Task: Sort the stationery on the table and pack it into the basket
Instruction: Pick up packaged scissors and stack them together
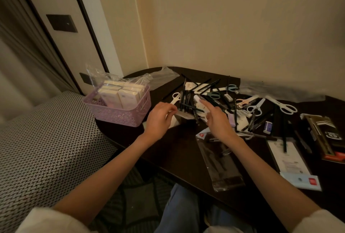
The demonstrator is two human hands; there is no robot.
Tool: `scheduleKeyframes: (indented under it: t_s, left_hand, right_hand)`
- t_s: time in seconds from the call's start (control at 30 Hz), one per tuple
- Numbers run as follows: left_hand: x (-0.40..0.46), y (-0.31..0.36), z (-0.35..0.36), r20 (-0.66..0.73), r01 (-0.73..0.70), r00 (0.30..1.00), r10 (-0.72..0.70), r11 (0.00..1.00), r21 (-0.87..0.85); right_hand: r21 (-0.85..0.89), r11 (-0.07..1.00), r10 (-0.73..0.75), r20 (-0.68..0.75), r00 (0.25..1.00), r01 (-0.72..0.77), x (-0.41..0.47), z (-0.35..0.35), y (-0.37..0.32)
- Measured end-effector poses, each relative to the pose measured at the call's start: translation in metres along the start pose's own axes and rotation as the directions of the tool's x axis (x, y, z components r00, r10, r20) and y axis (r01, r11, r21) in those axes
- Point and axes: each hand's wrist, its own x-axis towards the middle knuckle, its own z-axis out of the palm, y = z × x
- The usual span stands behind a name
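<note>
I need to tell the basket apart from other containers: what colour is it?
The basket is light purple with a perforated lace-like pattern, seen in the head view.

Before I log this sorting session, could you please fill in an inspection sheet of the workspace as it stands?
Surface: dark table, rounded near edge.
Job's things: purple basket at the left end, holding pale boxes in a clear bag; pile of dark pencils; white scissors.
Clutter: empty clear sleeve; erasers, packaged cards.
Grips: left hand holds a small box, fingers curled; right hand reaches into the pile, index finger extended.
Cables: nothing seen.
Surroundings: woven-pattern seat left; cream wall behind.
</note>
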Motion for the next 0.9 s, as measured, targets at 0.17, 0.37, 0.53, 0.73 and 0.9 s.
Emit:
scheduleKeyframes:
  t_s: [0.17, 0.37, 0.53, 0.73, 0.9]
  left_hand:
    - [0.025, 0.011, -0.012, -0.062, 0.016, 0.998, -0.019, 0.999, -0.045]
    - [0.032, 0.028, -0.022, -0.073, -0.031, 0.997, 0.024, 0.994, -0.1]
    - [0.025, 0.044, -0.032, -0.101, -0.055, 0.994, 0.033, 0.973, -0.224]
    - [0.004, 0.057, -0.023, 0.005, 0.115, 0.992, -0.129, 0.87, -0.479]
    - [-0.008, 0.071, -0.008, 0.05, 0.221, 0.967, -0.249, 0.728, -0.648]
  right_hand:
    - [0.052, 0.998, -0.045, 0.097, 0.994, 0.04, 0.001, -0.009, -0.011]
    - [0.016, 0.996, -0.089, 0.124, 0.988, 0.087, -0.003, -0.009, -0.024]
    - [0.153, 0.985, -0.066, -0.105, 0.992, 0.081, -0.009, -0.006, -0.022]
    - [0.047, 0.989, -0.124, -0.289, 0.949, 0.143, -0.022, -0.001, -0.023]
    - [-0.026, 0.987, -0.157, -0.312, 0.937, 0.157, -0.035, 0.001, -0.026]
